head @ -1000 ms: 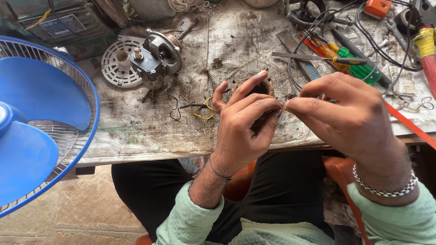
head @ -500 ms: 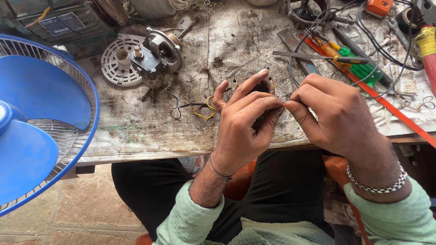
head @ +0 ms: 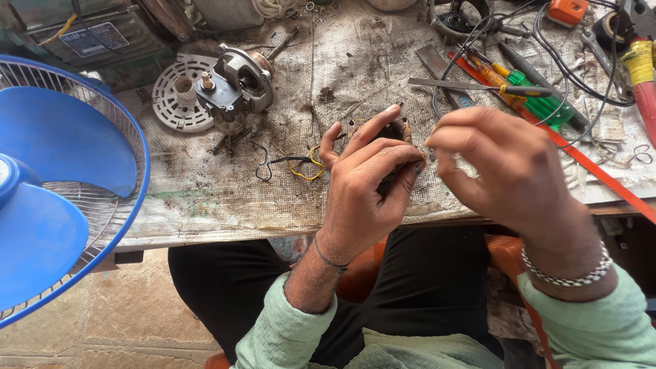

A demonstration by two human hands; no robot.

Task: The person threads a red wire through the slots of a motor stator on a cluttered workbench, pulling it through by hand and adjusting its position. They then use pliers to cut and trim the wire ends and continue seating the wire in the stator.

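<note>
My left hand [head: 365, 184] grips a small round motor coil [head: 393, 130], brown and dark, just above the near edge of the grimy workbench [head: 205, 205]. Black and yellow wires [head: 294, 164] trail from the coil to the left across the bench. My right hand [head: 509, 167] hovers right beside the coil, thumb and fingers pinched together at its right side; whether something thin is between them is hidden by blur.
A metal fan motor [head: 236, 85] and a white round cover [head: 181, 92] lie at the back left. A blue fan with wire guard [head: 55, 184] stands at the left. Screwdrivers [head: 526, 89], a file, an orange strip and black cables crowd the right.
My right hand has drawn slightly to the right and up, away from the left fingers it was touching. The left hand keeps the coil in the same place.
</note>
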